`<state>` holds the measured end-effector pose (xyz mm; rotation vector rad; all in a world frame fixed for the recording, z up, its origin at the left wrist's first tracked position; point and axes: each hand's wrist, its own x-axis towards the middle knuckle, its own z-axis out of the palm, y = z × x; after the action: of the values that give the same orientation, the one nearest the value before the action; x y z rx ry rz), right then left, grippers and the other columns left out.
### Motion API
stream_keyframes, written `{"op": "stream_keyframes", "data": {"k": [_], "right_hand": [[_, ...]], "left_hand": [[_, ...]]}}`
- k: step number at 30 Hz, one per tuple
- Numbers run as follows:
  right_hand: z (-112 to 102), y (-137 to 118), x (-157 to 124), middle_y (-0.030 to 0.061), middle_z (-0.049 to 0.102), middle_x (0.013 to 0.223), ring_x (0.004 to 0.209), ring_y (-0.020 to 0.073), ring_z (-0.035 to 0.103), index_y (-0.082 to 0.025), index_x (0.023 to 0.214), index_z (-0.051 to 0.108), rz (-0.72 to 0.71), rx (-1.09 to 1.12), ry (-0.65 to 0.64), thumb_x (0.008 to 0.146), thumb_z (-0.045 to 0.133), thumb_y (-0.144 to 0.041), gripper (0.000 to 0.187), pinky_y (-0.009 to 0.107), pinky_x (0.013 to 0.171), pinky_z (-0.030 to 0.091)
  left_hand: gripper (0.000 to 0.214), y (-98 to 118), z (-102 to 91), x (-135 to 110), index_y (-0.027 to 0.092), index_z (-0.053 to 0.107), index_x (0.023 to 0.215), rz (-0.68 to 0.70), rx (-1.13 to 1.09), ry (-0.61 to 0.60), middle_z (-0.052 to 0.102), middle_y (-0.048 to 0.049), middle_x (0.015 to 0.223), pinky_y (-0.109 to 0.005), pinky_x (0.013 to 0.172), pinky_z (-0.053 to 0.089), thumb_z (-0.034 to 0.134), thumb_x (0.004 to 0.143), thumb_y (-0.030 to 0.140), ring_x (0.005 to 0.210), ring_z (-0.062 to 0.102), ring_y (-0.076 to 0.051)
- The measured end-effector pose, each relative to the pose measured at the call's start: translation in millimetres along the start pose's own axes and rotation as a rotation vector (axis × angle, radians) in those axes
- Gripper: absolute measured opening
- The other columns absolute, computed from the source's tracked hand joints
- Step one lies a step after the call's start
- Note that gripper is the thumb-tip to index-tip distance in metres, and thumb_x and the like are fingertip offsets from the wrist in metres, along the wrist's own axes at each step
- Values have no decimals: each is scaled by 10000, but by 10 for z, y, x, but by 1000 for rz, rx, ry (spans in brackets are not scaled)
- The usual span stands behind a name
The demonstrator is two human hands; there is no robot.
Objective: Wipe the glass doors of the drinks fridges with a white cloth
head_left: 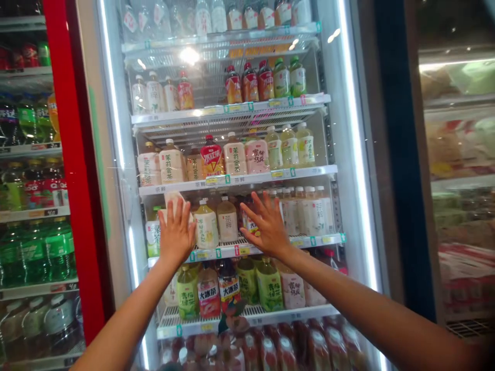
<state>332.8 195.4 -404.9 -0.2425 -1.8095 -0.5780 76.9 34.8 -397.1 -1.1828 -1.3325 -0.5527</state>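
Observation:
My left hand (177,232) lies flat, palm forward, against the glass front of a lit drinks cooler, its fingers stretched out. A pale, cloth-like thing (174,198) shows behind its fingertips; I cannot tell what it is. To the right, my right hand (266,224) is spread wide against the glass, with nothing visible in it. Behind the glass, a pale yellow bottle (206,224) and a beige tea bottle (227,220) stand between my hands. A dark-labelled bottle (251,221) is partly hidden by my right hand.
Bottles fill several cooler shelves, including red-capped tea bottles (250,83) above and green bottles (269,286) below. Bright light strips (358,129) run along the cooler's sides. A red frame (79,154) borders another drinks cooler at left. Shelves with packaged goods (464,206) stand at right.

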Motion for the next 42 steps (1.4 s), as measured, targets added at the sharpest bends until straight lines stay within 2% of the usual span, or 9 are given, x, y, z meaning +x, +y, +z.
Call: {"op": "stream_keyframes", "data": {"k": [3,9,12,17,21,25,32,39,42], "right_hand": [[168,-170,309,-6,1,1722,1582,386,-11,-393,1627,123,26,-22,-1,956,590,-510,825,745,1227,75],[388,-286,259,-20,-32,1716,1571,429,-14,-390,1631,77,46,-75,20,927,608,-570,900,781,1215,59],[393,-272,234,-32,-51,1714,1568,439,2,-402,1629,62,30,-72,35,934,605,-558,896,787,1209,60],[390,-266,249,-29,-65,1716,1562,458,44,-406,1630,58,34,-97,25,943,584,-562,879,792,1204,80],[401,-269,245,-19,-67,1720,1562,455,49,-393,1633,56,39,-136,23,937,582,-581,893,785,1212,89],[395,-276,247,-19,-40,1719,1562,455,55,-403,1631,52,33,-103,41,932,608,-558,906,793,1206,98],[394,-268,249,-22,-28,1716,1563,453,51,-399,1631,71,20,-90,59,927,620,-558,907,796,1207,91],[397,-266,242,-6,-14,1720,1565,448,49,-381,1636,71,27,-116,55,934,601,-575,901,784,1216,116],[387,-271,242,-2,5,1723,1565,448,51,-381,1636,48,34,-114,47,937,591,-579,907,788,1213,117]], "left_hand": [[740,-23,29,86,173,26,1620,-74,2,10,48,-134,1705,-716,1247,93,398,1001,334,1581,-76,-330],[754,227,-90,-982,284,90,1621,189,-76,-95,248,-8,1676,-493,1322,27,458,982,437,1584,30,-200],[702,-77,-118,-679,362,58,1613,198,-97,-115,216,49,1687,-472,1324,64,393,1003,457,1580,47,-170],[734,-485,-33,300,245,-50,1617,-163,-49,-37,-16,-84,1715,-699,1263,25,341,1019,412,1571,-126,-305],[803,-24,-28,-267,180,-13,1621,-8,-38,-68,-20,-111,1709,-677,1272,13,413,994,447,1568,-124,-332],[810,242,-63,-849,303,46,1622,223,-74,-124,180,25,1693,-500,1324,12,457,965,538,1584,-28,-207],[741,-164,5,296,263,-42,1616,-9,-27,-48,-17,-36,1714,-684,1272,95,371,1003,321,1573,-101,-314],[774,268,9,-480,267,45,1624,182,-50,-102,64,-5,1707,-583,1309,71,457,986,415,1582,-44,-281],[718,96,-44,-243,374,49,1610,300,-72,-148,115,86,1699,-499,1321,116,421,1000,445,1583,19,-210]]}}
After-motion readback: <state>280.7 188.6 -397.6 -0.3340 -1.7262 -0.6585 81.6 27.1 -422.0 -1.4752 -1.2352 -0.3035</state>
